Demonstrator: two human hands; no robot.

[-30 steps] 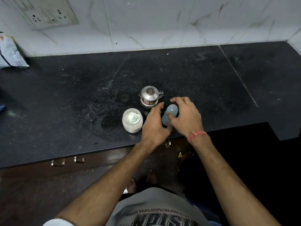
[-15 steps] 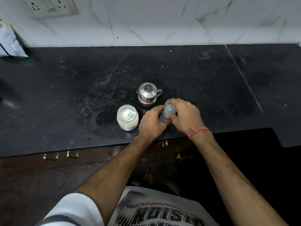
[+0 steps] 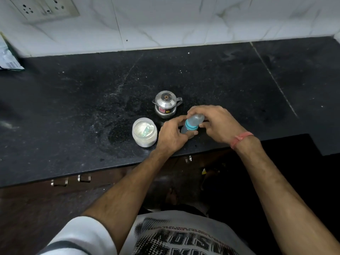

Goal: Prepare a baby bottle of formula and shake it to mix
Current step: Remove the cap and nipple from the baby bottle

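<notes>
A pale blue baby bottle point(image 3: 191, 125) with a teal collar ring is held tilted over the front of the black counter point(image 3: 92, 107). My left hand point(image 3: 172, 136) grips the bottle's lower body. My right hand point(image 3: 217, 124) closes over its clear cap at the top end. To the left stands an open clear jar of white formula powder point(image 3: 144, 134) with a scoop lying inside. Just behind the hands stands a small lidded steel kettle point(image 3: 165, 106).
A white tiled wall with a socket plate point(image 3: 44, 8) runs along the back. A printed pouch point(image 3: 8, 57) lies at the far left edge. The counter's front edge steps back at the right, and drawer handles point(image 3: 70, 180) show below.
Both hands have tightened around the bottle and tilted it, so its teal collar now shows between them. The view has shifted slightly toward the counter.
</notes>
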